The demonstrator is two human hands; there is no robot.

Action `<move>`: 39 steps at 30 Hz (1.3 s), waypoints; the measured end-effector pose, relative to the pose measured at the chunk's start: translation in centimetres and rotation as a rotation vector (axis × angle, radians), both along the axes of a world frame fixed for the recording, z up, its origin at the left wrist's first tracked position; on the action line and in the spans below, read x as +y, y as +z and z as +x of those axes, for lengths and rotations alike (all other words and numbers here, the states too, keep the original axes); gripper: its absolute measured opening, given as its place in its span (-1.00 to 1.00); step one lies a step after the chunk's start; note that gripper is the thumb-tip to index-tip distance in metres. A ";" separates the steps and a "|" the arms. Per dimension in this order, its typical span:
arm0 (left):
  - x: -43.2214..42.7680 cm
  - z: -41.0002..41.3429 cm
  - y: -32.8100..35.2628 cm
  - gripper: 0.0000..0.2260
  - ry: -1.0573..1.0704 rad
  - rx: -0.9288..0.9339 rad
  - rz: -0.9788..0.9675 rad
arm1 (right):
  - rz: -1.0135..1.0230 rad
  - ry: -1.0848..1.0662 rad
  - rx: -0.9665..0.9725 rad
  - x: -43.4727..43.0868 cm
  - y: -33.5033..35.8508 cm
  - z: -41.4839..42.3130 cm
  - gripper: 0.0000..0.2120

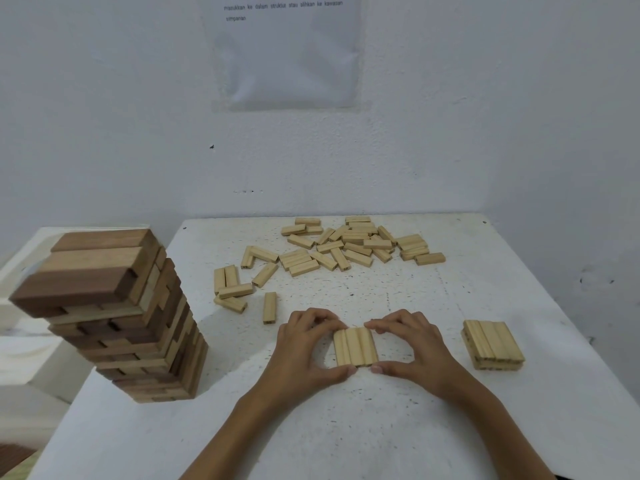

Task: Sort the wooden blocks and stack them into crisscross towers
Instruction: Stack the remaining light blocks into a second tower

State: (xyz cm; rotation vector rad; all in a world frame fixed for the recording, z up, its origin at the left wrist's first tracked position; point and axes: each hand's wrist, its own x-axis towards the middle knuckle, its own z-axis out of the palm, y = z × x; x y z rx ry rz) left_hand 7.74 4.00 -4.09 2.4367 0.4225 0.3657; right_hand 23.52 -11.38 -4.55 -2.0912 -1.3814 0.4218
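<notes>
A row of pale blocks (355, 346) was noted flat on the desk (450, 427) near its front edge; a low pale stack (493, 344) stood to its right, a tall dark tower (114, 317) at the left; the loose pile (346, 244) beyond was not yet stacked, so most work was judged outstanding; the row was pinched by the left hand (308, 344) and right hand (415, 344), fingers curled on the far ends, thumbs on the near.

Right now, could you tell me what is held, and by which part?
A flat row of pale wooden blocks on the table. The left hand and right hand pinch it, fingers on the far ends, thumbs on the near ends.
</notes>
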 end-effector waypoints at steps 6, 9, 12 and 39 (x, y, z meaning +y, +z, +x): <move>0.4 0.0 -0.2 -0.37 -0.026 0.011 -0.012 | -0.039 0.007 -0.069 0.2 0.3 -0.3 -0.34; 0.4 0.0 -0.2 -0.37 -0.019 0.005 -0.024 | -0.014 0.009 -0.065 0.2 0.5 -0.5 -0.33; 0.2 0.1 -0.1 -0.40 -0.013 0.011 -0.031 | 0.065 -0.006 -0.003 0.4 0.2 -0.8 -0.38; -2.4 0.0 -0.3 -0.78 -0.158 -0.250 0.549 | 0.293 0.031 0.133 2.3 0.5 0.2 -0.76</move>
